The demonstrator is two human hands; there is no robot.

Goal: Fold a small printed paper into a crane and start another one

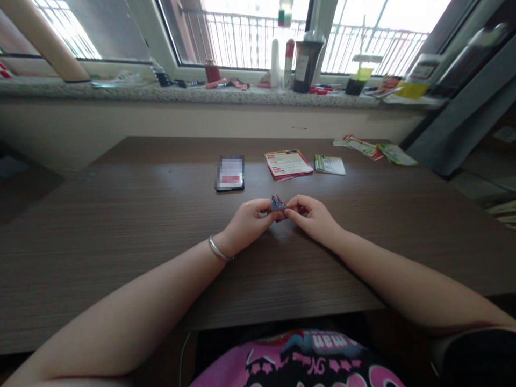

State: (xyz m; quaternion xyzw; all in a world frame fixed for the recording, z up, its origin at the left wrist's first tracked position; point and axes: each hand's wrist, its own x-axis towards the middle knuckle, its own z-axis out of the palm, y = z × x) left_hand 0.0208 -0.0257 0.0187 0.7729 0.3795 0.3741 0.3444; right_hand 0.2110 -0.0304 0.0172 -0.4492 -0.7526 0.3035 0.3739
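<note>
Both my hands meet over the middle of the brown table (161,215), pinching a small folded paper piece (277,204) in blue and red colours. My left hand (252,217), with a silver bangle (217,249) at the wrist, grips its left side between thumb and fingers. On the right edge of the paper, my right hand (312,215) is closed with thumb and fingertips. The fingers hide part of the folded shape. Just beyond the hands lies a stack of printed sheets (288,163), red and white.
A phone (230,173) with a blurred screen lies left of the sheets. Right of them rests a small green-and-white card stack (329,164). More printed papers (363,147) are at the back right. Bottles, a dark cup (304,64) and clutter line the windowsill (133,93).
</note>
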